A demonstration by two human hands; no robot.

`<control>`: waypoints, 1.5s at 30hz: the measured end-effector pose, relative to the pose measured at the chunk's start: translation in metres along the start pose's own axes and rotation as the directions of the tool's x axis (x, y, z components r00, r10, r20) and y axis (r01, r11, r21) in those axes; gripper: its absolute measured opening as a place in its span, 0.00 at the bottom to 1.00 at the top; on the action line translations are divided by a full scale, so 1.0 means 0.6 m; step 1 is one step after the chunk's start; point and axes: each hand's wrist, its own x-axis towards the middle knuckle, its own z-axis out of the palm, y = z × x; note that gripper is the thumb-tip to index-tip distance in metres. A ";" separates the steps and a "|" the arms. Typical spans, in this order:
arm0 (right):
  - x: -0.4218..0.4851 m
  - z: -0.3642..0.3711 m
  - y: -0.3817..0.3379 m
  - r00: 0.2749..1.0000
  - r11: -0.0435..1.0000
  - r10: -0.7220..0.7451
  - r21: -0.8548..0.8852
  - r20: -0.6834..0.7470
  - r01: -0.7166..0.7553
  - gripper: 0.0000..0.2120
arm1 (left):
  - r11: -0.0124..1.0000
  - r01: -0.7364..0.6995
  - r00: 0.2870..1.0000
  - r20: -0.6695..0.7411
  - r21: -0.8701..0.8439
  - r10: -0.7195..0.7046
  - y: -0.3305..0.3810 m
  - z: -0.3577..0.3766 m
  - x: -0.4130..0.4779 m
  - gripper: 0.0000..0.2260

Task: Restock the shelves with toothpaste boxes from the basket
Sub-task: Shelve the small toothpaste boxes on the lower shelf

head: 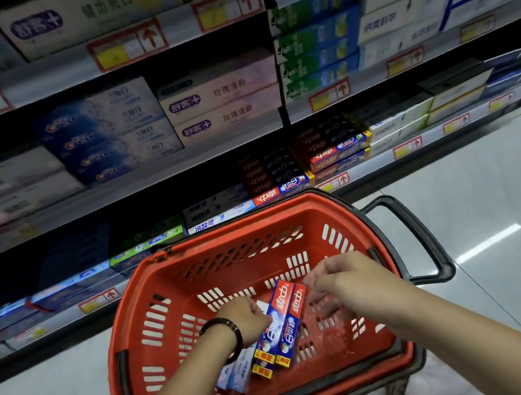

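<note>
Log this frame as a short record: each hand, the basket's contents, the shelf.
left hand: grips two red-and-blue boxes, tilted
right hand: loosely curled by their upper end, holding nothing
basket: red, also holds pale blue boxes
shelves: stocked; similar red boxes on the lower shelf behind the basket

The left hand gripped two toothpaste boxes inside the shopping basket. Right of the grip hung the right hand; beneath the gripping wrist lay other boxes; beyond the basket stood the shelves.
</note>
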 end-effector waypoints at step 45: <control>0.059 -0.001 0.039 0.987 0.984 0.152 -0.096 0.042 -0.148 0.02 | 0.968 0.073 0.991 -0.124 0.239 -0.044 0.005 0.150 0.206 0.32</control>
